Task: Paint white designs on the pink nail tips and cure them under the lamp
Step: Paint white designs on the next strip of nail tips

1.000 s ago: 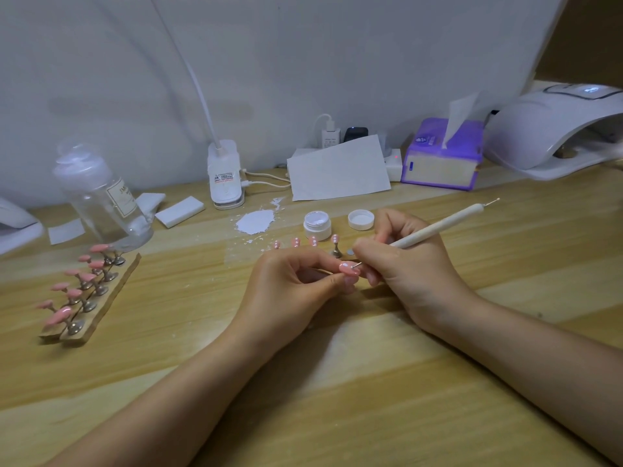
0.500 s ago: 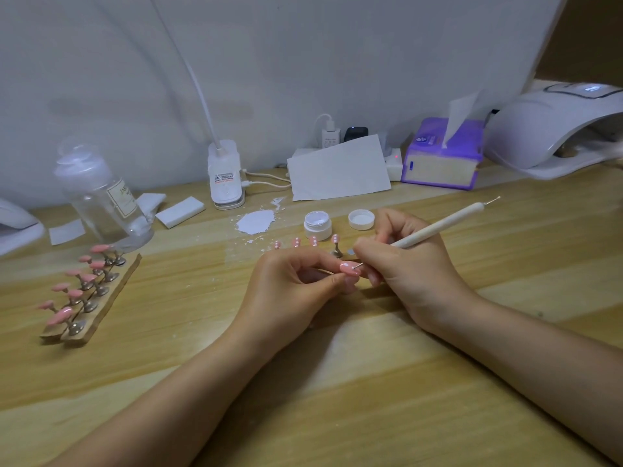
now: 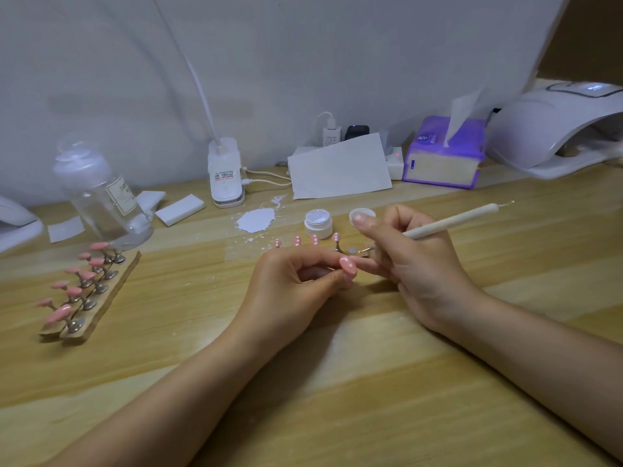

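My left hand (image 3: 293,284) pinches a pink nail tip (image 3: 348,265) that bears white dots, holding it just above the wooden table. My right hand (image 3: 409,261) grips a white dotting pen (image 3: 451,221), with its fine point lifted a little to the right of the tip. Behind my hands stand several pink dotted tips on small stands (image 3: 305,240). An open jar of white gel (image 3: 318,222) sits beside its lid (image 3: 362,215). A wooden holder with several plain pink tips (image 3: 84,288) lies at the left. The white curing lamp (image 3: 553,129) stands at the far right.
A clear pump bottle (image 3: 101,193) stands at the left near white pads (image 3: 180,204). A clip lamp base (image 3: 225,173), a sheet of paper (image 3: 340,168), chargers and a purple tissue box (image 3: 443,153) line the back. A white smear (image 3: 255,220) marks the table.
My right hand has drawn the pen's point away from the nail tip, up and to the right. White dots now show on the held tip. My left hand has barely moved.
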Action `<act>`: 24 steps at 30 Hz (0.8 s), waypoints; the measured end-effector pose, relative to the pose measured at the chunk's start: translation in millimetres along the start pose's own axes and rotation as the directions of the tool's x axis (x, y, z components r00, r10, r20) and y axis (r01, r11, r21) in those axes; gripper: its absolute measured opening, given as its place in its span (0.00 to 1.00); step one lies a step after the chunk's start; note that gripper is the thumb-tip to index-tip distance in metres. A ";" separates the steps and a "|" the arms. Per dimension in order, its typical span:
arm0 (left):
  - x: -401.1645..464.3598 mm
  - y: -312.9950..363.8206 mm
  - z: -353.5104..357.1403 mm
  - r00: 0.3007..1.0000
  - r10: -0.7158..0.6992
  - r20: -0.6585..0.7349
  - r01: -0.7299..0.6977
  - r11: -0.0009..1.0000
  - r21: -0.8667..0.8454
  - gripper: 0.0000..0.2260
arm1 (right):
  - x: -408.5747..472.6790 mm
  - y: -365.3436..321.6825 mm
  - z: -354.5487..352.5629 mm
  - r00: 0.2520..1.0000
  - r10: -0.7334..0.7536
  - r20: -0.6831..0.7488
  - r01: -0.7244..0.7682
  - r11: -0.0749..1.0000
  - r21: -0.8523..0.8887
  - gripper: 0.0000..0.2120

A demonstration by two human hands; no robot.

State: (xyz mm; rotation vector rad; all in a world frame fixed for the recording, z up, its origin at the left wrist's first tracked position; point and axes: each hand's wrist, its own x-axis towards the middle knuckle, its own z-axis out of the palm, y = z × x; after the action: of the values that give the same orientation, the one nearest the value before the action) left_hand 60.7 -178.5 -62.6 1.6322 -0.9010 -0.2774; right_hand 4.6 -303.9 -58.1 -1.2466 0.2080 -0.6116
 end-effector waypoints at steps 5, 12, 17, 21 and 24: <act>1.1 -2.8 0.1 1.000 0.011 -0.015 -0.011 0.999 0.045 0.04 | -1.5 2.2 0.1 0.997 -0.062 0.052 0.067 0.993 -0.101 0.14; 2.2 -4.6 0.4 1.000 0.031 0.000 -0.031 0.996 0.079 0.09 | -3.3 3.4 0.3 0.994 -0.090 0.061 0.096 0.990 -0.107 0.19; 1.2 -1.9 0.2 0.997 0.069 0.032 -0.072 0.993 0.096 0.14 | -5.7 1.0 2.2 0.989 -0.107 0.102 0.121 0.982 -0.146 0.19; 1.8 -2.8 0.1 0.998 0.058 0.033 -0.061 0.994 0.089 0.14 | -6.4 -1.3 3.3 0.986 -0.102 0.131 0.123 0.979 -0.165 0.19; 1.8 -4.0 0.3 0.998 0.046 0.033 -0.049 0.995 0.082 0.12 | -6.5 -1.3 3.2 0.987 -0.094 0.132 0.116 0.977 -0.177 0.19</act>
State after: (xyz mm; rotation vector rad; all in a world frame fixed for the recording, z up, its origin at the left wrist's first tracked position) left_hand 63.3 -179.9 -65.8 1.6842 -0.9854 -0.2360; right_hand 0.3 -298.1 -57.0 -1.4765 0.0975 -0.6147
